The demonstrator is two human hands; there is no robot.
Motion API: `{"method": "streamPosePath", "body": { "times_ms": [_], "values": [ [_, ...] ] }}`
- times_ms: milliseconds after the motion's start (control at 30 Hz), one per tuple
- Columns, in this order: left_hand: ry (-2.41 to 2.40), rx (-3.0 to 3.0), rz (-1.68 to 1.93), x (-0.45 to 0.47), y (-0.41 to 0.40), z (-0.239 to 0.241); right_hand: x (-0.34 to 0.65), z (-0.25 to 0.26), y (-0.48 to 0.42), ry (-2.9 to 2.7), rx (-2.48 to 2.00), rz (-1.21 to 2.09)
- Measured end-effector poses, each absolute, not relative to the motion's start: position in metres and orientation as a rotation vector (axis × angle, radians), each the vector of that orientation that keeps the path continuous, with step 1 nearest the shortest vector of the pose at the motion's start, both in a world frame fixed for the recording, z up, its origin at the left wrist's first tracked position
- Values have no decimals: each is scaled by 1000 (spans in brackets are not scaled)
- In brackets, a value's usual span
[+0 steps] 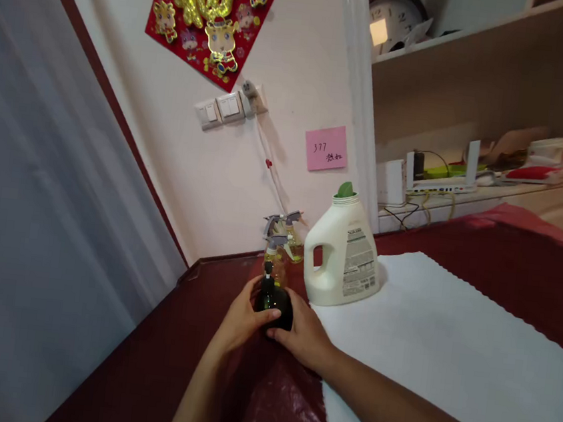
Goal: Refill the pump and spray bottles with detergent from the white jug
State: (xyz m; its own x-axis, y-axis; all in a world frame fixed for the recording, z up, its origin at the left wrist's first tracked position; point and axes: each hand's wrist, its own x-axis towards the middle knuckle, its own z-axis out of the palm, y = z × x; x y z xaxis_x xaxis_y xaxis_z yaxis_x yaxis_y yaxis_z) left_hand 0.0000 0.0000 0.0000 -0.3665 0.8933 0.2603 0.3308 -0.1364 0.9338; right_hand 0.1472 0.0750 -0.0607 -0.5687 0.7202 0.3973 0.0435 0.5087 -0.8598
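Left hand [245,311] and right hand [305,331] stretched forward over the dark red desk [144,364], fingers wrapped around a dark pump bottle [275,299] from either side, thumbs across its near face, spray bottles [272,244] just beyond, white jug [330,270] to the right

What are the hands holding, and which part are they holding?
A dark pump bottle, held by its body, below the pump top: left hand on its left side, right hand on its right.

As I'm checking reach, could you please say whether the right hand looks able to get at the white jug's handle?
Probably yes: nothing visible blocks the handle near the right hand, though that hand would first need to release the dark pump bottle.
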Motion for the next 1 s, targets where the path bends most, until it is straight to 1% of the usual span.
{"method": "streamPosePath", "body": {
  "times_ms": [233,533,800,1000],
  "values": [
    [1686,1426,1473,1,0,-5,146,-65,76,-1951,-596,1096],
    [1963,1439,1543,-9,2,-1,146,-63,73,-1970,-587,1081],
    [2256,1394,1535,-29,13,-10,151,-52,68,-1996,-527,866],
    [2203,1455,1489,-35,19,-20,153,-46,66,-1977,-446,746]
  ]
}}
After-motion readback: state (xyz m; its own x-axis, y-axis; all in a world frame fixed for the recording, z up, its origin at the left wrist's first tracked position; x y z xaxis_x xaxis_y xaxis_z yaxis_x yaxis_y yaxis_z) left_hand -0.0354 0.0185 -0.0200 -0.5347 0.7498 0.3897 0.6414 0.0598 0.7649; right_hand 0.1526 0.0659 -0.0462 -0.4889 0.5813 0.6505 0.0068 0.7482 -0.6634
